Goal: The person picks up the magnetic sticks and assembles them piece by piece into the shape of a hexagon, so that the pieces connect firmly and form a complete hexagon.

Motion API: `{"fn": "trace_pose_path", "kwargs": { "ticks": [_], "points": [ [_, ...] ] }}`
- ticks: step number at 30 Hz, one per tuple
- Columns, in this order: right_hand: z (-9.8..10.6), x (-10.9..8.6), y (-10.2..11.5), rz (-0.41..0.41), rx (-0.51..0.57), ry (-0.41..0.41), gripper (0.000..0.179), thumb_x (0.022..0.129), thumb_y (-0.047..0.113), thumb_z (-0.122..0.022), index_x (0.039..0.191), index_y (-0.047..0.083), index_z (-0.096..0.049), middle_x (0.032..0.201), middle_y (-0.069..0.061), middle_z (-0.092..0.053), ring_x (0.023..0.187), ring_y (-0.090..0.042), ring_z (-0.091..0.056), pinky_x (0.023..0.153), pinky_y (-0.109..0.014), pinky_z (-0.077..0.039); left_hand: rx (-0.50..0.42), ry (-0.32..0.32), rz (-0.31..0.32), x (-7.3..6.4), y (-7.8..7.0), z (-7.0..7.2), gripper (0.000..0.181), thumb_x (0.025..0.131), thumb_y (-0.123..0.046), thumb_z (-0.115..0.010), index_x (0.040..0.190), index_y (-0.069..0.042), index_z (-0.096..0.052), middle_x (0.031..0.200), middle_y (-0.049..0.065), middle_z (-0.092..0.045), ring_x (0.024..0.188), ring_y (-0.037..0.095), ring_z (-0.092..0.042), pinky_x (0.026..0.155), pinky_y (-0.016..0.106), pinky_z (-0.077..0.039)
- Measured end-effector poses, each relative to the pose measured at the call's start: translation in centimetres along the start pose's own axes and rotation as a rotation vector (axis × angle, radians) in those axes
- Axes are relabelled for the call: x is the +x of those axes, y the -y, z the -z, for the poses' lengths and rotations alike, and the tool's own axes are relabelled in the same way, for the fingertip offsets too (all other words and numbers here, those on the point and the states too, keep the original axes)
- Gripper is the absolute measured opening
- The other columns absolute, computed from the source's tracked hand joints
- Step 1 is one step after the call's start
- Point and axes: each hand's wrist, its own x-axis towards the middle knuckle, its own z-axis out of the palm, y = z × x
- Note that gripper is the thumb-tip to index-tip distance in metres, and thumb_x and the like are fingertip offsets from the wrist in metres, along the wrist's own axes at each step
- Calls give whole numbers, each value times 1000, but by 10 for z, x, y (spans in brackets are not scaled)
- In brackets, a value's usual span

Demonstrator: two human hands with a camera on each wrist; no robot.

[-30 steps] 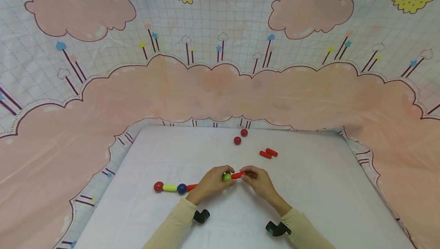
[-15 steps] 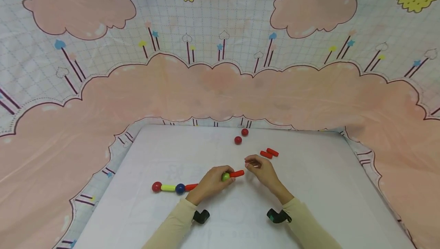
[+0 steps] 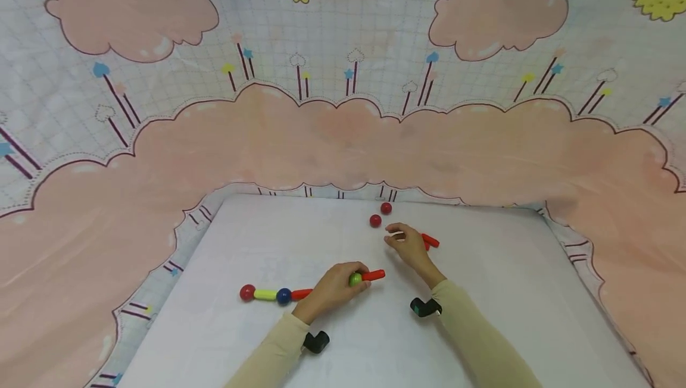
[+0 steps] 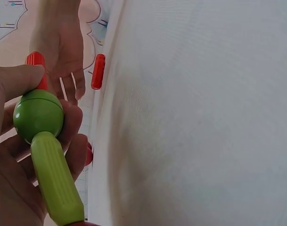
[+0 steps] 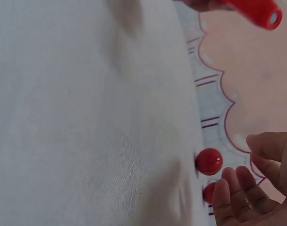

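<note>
My left hand holds a green ball of a ball-and-rod chain. A red rod sticks out from the ball to the right, and my thumb lies over it in the left wrist view. A yellow-green rod joins the ball's other side. Left of my hand, the row shows a red rod, a blue ball, a yellow rod and a red end ball; hand and wrist hide its middle. My right hand, fingers parted and holding nothing, is near two red balls.
Two loose red rods lie just right of my right hand, partly hidden by it. The white table ends at the back against a patterned cloth. A black wrist camera sits at my right sleeve.
My right hand has let go of the red rod's end and moved away towards the loose red balls. My left hand keeps its hold on the green ball, nearly in place.
</note>
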Motion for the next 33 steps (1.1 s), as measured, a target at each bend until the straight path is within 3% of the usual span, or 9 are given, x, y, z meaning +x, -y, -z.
{"fn": "trace_pose_path", "kwargs": {
  "ticks": [8, 15, 22, 27, 33],
  "points": [
    [-13, 22, 4, -15, -30, -2, 40, 91, 16, -69, 129, 11, -60, 132, -13, -56, 118, -29, -58, 94, -43, -53, 18, -12, -33, -3, -1, 1, 25, 93, -37, -67, 114, -22, -67, 106, -9, -69, 91, 7, -55, 88, 29, -50],
    [-23, 39, 6, -42, -47, -9, 44, 91, 17, -69, 134, 13, -57, 131, -14, -54, 119, -31, -53, 99, -45, -50, 7, -11, -56, -6, -1, 2, 25, 93, -36, -67, 113, -21, -67, 107, -8, -69, 91, 6, -56, 86, 25, -50],
    [-29, 47, -2, -34, -118, 53, 50, 92, 19, -68, 139, 16, -52, 137, -13, -53, 126, -30, -49, 109, -49, -41, 12, -6, -42, -8, -4, 2, 27, 92, -36, -68, 115, -22, -67, 108, -9, -69, 92, 6, -57, 89, 29, -50],
    [-32, 47, 1, 45, -135, 73, 40, 92, 16, -68, 130, 12, -57, 130, -11, -57, 123, -29, -52, 108, -49, -42, 22, -9, -35, -8, -5, 3, 26, 92, -36, -68, 115, -24, -66, 108, -10, -69, 93, 6, -57, 90, 30, -50],
    [-34, 42, -2, 83, -150, 83, 26, 92, 11, -66, 118, 13, -61, 116, -8, -62, 108, -25, -56, 100, -44, -47, 17, -8, -42, -7, -5, 4, 25, 92, -35, -68, 113, -22, -67, 106, -8, -69, 90, 7, -56, 86, 27, -50]
  ]
}}
